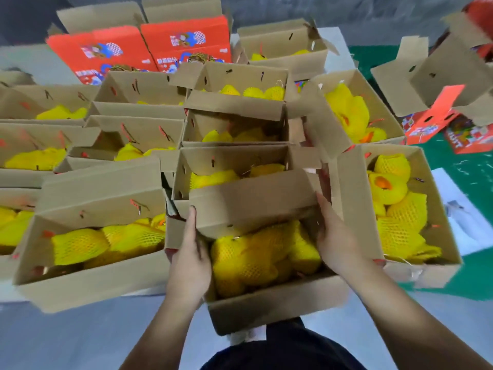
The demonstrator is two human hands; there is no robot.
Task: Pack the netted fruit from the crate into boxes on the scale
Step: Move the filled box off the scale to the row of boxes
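Head view. At lower centre of the frame, a filled box (266,303) of netted fruit (256,252) is held between both hands. The left hand (190,260) grips the box's left wall, fingers curled over the edge beside the raised far flap (250,206). The right hand (337,244) grips the right wall, fingers wrapped over its rim. No scale or crate is visible; whether the box rests on anything cannot be told.

Risks, as judged from this position:
- The box appears to be supported by its side walls only. A loaded carton may sag or slip if the grip loosens.
- The raised far flap overlaps the neighbouring box (234,166) above it in the frame. It may catch on that box while the held box is being set down.
- The fruit sits heaped near the rim and may shift if the box tilts.

Surface and room. Many open boxes of yellow-netted fruit fill the left, centre and right of the frame. They stand on pale sheeting (80,329) at lower left and green matting (469,161) at right. Red printed cartons (138,46) stand at upper left.
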